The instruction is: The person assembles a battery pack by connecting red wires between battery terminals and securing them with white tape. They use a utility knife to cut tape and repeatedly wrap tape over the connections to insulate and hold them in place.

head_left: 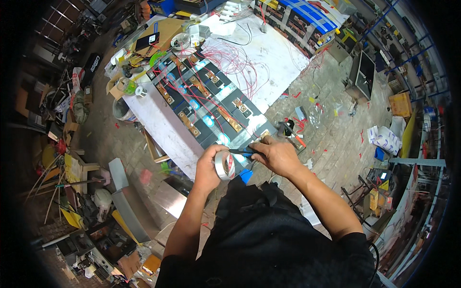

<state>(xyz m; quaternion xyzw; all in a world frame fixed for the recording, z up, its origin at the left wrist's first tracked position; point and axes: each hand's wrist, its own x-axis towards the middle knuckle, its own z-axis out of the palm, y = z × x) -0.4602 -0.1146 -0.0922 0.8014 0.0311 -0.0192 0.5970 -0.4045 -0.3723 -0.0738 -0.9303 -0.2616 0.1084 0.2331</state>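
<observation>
Taping, it seems.
Left hand (207, 169) grips tape roll (219, 167); right hand (277, 154) pinches dark thing (241, 151), two o'clock. Next likely needs careful pulling.

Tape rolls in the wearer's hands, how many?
1: a pale tape roll in the left hand, on the side facing the right hand. No second one shows in either hand.

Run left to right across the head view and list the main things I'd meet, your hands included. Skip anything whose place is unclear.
Long grey metal box → left hand → roll of tape → right hand → dark open-fronted metal case → orange-yellow box.
</observation>
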